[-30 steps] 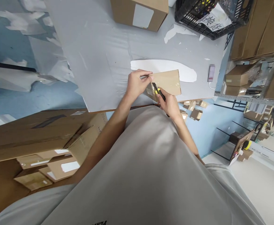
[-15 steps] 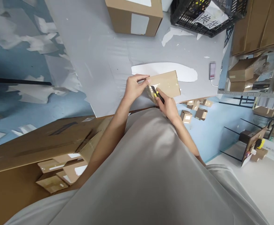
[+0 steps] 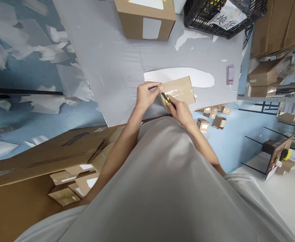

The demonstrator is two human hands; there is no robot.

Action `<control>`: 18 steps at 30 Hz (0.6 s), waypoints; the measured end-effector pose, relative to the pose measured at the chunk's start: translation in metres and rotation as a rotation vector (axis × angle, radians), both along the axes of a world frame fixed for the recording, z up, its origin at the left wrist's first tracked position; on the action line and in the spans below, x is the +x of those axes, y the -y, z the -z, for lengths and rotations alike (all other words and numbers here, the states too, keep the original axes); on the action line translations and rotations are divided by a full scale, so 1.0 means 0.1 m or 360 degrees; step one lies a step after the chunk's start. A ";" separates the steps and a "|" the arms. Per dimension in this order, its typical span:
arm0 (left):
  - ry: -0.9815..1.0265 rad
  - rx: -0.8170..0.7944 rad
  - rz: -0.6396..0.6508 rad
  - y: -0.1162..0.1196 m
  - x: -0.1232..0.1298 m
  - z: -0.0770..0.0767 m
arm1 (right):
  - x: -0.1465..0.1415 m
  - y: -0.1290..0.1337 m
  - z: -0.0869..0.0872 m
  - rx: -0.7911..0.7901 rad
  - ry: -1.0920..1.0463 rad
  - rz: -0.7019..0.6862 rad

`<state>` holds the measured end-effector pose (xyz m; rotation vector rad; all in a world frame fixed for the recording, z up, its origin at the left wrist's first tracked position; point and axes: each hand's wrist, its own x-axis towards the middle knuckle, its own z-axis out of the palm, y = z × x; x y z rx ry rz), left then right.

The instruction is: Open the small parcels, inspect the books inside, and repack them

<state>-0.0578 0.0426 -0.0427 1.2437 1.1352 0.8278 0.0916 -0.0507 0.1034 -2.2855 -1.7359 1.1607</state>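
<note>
A small brown cardboard box (image 3: 181, 89) with shiny clear tape lies near the table's front edge, partly over a long white paper sheet (image 3: 200, 77). My left hand (image 3: 146, 95) pinches the box's left corner between thumb and fingers. In my right hand (image 3: 182, 112) is a black and yellow utility knife (image 3: 169, 101), its tip end at the taped left end of the box. Whether the blade is in the tape is too small to tell.
On the grey table (image 3: 107, 64), a larger box (image 3: 144, 25) and a black crate (image 3: 213, 23) stand at the far side. A small white device (image 3: 230, 74) lies right. Below left, a big carton (image 3: 18, 201) holds several boxes. Shelving (image 3: 270, 99) is at right.
The view has shifted slightly, so the surroundings sit a little further right. My right hand and the knife have barely moved against the box; the left hand keeps its grip.
</note>
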 end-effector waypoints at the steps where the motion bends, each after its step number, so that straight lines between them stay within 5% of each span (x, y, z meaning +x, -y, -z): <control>1: -0.0008 -0.0004 -0.0018 0.02 0.02 -0.01 | -0.01 0.00 -0.05 -0.0029 0.0054 -0.0038; 6: -0.0016 -0.0011 -0.0101 0.08 0.10 -0.02 | -0.03 -0.04 -0.17 -0.0135 0.0173 -0.0154; 18: -0.0018 0.0090 -0.0203 0.14 0.18 0.01 | -0.14 0.16 0.01 -0.0196 0.0375 -0.0082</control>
